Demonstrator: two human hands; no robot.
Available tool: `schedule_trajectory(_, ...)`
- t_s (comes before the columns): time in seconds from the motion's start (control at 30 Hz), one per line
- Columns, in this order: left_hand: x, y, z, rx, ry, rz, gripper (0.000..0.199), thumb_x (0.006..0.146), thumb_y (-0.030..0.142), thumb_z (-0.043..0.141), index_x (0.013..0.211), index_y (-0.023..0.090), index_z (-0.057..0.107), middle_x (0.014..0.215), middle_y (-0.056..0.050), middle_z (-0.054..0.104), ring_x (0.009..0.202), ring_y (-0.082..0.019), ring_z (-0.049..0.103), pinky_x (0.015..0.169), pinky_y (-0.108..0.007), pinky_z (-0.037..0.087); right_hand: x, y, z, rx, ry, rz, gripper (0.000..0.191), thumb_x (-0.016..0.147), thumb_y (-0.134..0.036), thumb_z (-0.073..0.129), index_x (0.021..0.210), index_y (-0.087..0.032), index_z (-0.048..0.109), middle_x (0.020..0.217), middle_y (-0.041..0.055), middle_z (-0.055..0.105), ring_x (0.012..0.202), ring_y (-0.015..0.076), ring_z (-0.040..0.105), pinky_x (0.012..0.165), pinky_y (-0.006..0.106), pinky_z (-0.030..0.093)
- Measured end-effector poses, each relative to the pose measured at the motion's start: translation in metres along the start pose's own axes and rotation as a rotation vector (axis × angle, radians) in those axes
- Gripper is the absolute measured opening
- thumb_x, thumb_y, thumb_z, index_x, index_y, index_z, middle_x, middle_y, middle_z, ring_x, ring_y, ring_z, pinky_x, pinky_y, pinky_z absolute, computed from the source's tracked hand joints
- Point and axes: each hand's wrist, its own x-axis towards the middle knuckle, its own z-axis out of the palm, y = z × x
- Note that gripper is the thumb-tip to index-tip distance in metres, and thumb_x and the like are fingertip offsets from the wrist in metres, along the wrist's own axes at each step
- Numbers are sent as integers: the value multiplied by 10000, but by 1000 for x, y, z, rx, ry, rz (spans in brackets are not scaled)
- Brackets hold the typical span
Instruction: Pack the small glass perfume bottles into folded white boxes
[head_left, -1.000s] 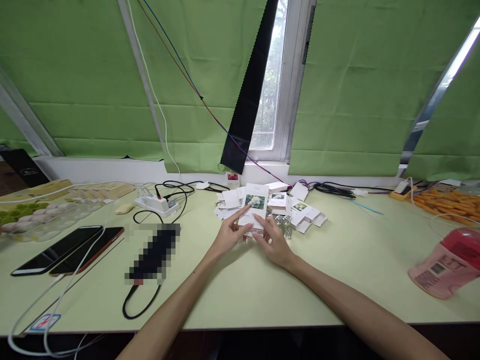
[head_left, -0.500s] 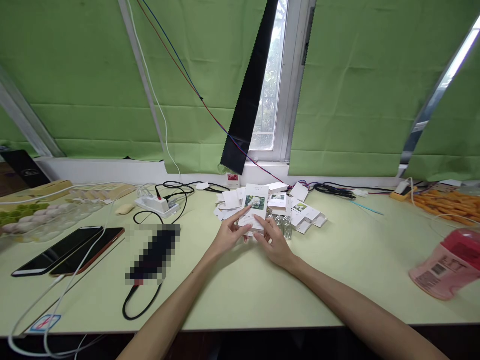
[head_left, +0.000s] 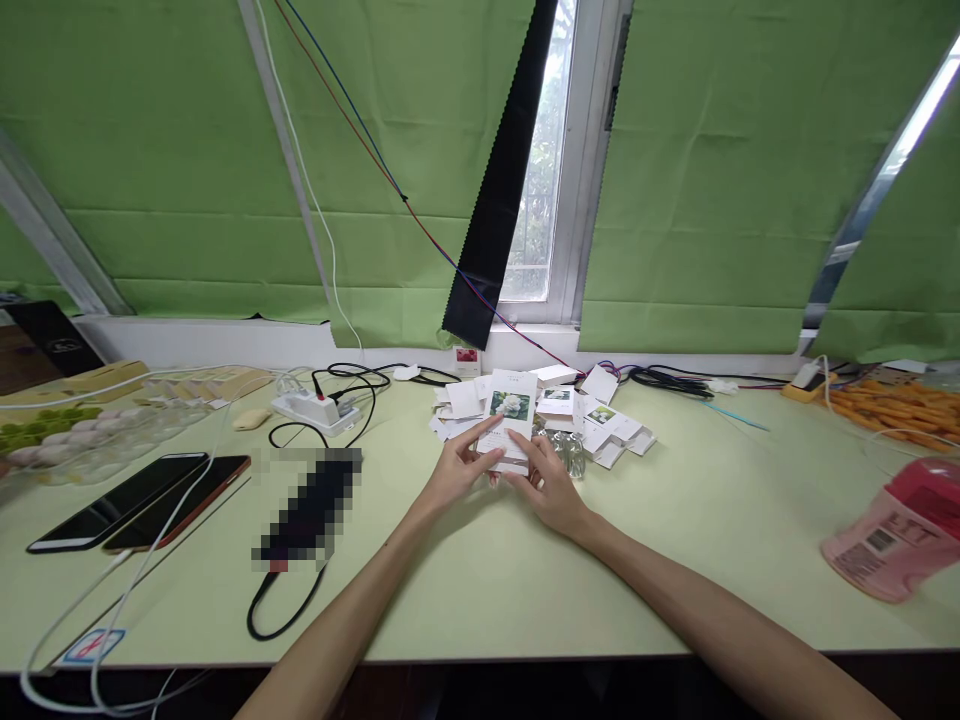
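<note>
Between my hands stands a small white box (head_left: 511, 383) with a photo of white flowers on its front, tilted toward me. My left hand (head_left: 459, 472) grips its left side, the index finger lying across the front and the thumb near the lower part. At the right, my right hand (head_left: 553, 488) holds the lower right corner, with fingertips on the front and the thumb at the bottom edge. Right behind it lies a pile of similar white boxes (head_left: 609, 425), some with flower pictures. Silvery clear packets (head_left: 571, 452) lie beside my right hand's fingers.
Two phones (head_left: 112, 500) and a cabled dark, pixelated object (head_left: 311, 510) lie to the left. Behind them is a white power strip (head_left: 315, 412). A pink jar with a red lid (head_left: 892, 530) stands at the right, before a heap of orange sticks (head_left: 892, 410). Cables run along the wall.
My right thumb has shifted slightly left along the box's bottom edge. Both hands keep their hold on the box, which stays in about the same place.
</note>
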Motion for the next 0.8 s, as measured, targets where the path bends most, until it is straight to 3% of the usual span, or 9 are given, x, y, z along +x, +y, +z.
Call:
schedule_trajectory(0.2, -1, 6, 2, 32, -10, -3, 720, 811, 411, 759, 1467, 230, 524, 1242, -129, 699, 558, -89, 621, 603, -273, 555, 1, 2, 0, 14, 25, -31, 501, 989, -309, 549, 1482, -347, 470, 997, 32, 457, 664, 117, 508, 672, 320, 546)
schedule_trajectory(0.33, -2, 6, 2, 62, -13, -6, 710, 819, 408, 751, 1465, 219, 526, 1089, -95, 743, 563, -102, 625, 598, -267, 542, 1, 2, 0, 7, 52, -38, 470, 994, -313, 541, 1461, -343, 501, 970, 26, 457, 666, 117, 504, 666, 307, 538)
schedule_trajectory(0.47, -1, 6, 2, 74, -16, 0, 687, 839, 413, 734, 1462, 214, 524, 1097, -91, 737, 567, -99, 623, 596, -260, 535, 1, 1, 0, -7, 60, -44, 459, 1002, -321, 526, 1461, -334, 507, 972, 31, 472, 696, 125, 508, 668, 297, 533)
schedule_trajectory(0.63, -1, 5, 2, 79, -6, -2, 653, 837, 421, 735, 1438, 242, 551, 1267, -103, 683, 562, -81, 618, 591, -253, 535, 1, 0, -1, -1, 64, -49, 437, 1020, -320, 485, 1455, -328, 517, 971, 32, 475, 726, 129, 524, 662, 283, 531)
schedule_trajectory(0.8, -1, 4, 2, 89, -15, 2, 673, 850, 419, 724, 1462, 222, 526, 1122, -94, 743, 559, -100, 624, 600, -259, 537, 1, 0, -1, 13, 56, -32, 426, 1030, -340, 462, 1452, -333, 522, 987, 39, 482, 715, 126, 525, 642, 281, 534)
